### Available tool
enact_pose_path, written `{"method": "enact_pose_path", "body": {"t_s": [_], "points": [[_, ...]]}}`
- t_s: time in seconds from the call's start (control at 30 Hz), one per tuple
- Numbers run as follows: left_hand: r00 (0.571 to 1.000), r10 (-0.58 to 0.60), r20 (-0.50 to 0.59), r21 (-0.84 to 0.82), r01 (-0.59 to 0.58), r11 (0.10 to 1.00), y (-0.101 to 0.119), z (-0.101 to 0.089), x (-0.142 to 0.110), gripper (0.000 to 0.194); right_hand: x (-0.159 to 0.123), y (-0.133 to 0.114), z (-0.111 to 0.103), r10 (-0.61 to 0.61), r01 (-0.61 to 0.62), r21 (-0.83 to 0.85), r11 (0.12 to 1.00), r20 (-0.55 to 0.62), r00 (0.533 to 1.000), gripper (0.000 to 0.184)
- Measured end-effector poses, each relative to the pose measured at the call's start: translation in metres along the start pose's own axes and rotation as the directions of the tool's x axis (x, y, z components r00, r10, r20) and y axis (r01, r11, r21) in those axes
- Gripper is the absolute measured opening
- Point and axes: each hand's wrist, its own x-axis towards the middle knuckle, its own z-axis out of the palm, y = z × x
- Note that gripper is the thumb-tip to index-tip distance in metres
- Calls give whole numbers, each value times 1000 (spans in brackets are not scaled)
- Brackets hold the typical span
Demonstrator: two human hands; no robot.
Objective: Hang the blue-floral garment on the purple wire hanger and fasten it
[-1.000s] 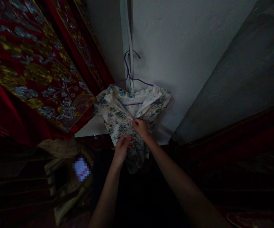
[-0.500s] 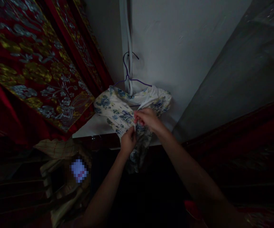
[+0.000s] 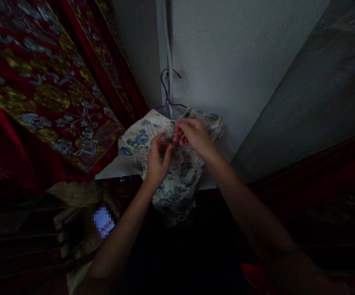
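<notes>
- Two bare hands meet the short-sleeved white cloth garment (image 3: 177, 184) with its blue and yellow-green floral print; the right hand (image 3: 196, 137) hides part of its neckline and upper front.
- Thumb and forefinger of the right hand are pinched together on the garment at the neckline; whatever small part sits between them is too small to tell.
- On the left hand (image 3: 159, 162), the thumb and fingers stand apart, curved before the garment's front; I cannot tell whether they touch the cloth.
- Much of the lower picture is near black, and the garment's bottom edge fades into it.
- Both forearms run out of view at the bottom.
- A bluish-white pixelated patch (image 3: 103, 221), low on the left, cannot be made out.
- The garment hangs on a thin purple hanger (image 3: 167, 100) against a pale grey-white wall (image 3: 226, 53); the hanger's lower part is hidden, and a long white strap (image 3: 169, 53) crosses its hook.
- The neckline is drawn together at the middle, the body narrows below the sleeves, and the front is creased.
- Red cloth embroidered in gold and silver (image 3: 51, 94) hangs just beside the garment's sleeve, cut off at the picture's edge.
</notes>
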Motion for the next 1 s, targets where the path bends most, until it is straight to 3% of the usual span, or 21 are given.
{"method": "enact_pose_path", "body": {"t_s": [0.07, 0.17, 0.23, 0.3, 0.37, 0.43, 0.47, 0.57, 0.63, 0.7, 0.77, 0.8, 0.9, 1.0], "points": [[984, 159, -76, 80, -153, 985, 19, -17, 36, 36, -1, 1, -2, -65, 66, -33, 997, 34, 997, 31], [949, 310, 56, 260, -314, 913, 42, -32, 72, 25, 2, 6, -2, -191, 198, -118, 973, 64, 979, 30], [934, 342, 104, 327, -357, 875, 50, -38, 82, 26, 5, 18, -1, -280, 282, -220, 934, 40, 959, 30], [940, 339, 35, 324, -331, 886, 51, -45, 86, 23, 4, 38, -1, -314, 297, -347, 889, 9, 949, 28], [950, 263, -165, 192, -231, 954, 44, -60, 89, 21, -2, 61, 0, -261, 243, -432, 869, 18, 965, 28], [924, 70, -376, -89, -111, 990, 30, -84, 91, 18, -12, 81, 0, -180, 185, -443, 877, 54, 982, 29], [901, -63, -428, -268, -60, 961, 22, -98, 91, 16, -19, 88, 0, -158, 169, -432, 886, 60, 986, 31], [890, -291, -351, -517, 75, 853, -8, -135, 76, 14, -40, 96, 2, -145, 146, -347, 926, 30, 989, 34], [839, -411, -357, -604, 128, 786, -28, -143, 48, 18, -54, 95, 6, -111, 109, -256, 960, 6, 994, 33], [791, -478, -381, -630, 156, 761, -46, -135, 10, 18, -70, 95, 10, -30, 29, -156, 987, -3, 1000, 31], [648, -642, -409, -721, 201, 663, -60, -115, -32, 12, -90, 99, 14, 71, -73, -53, 996, -42, 997, 31], [624, -674, -395, -738, 221, 638, -64, -103, -51, 11, -101, 103, 14, 117, -117, 7, 993, -88, 989, 32], [602, -716, -353, -743, 284, 606, -65, -71, -92, 10, -131, 120, 11, 226, -190, 161, 968, -243, 943, 35], [631, -712, -310, -743, 306, 595, -44, -52, -103, 17, -143, 132, 4, 304, -285, 116, 951, -202, 931, 37]]}}
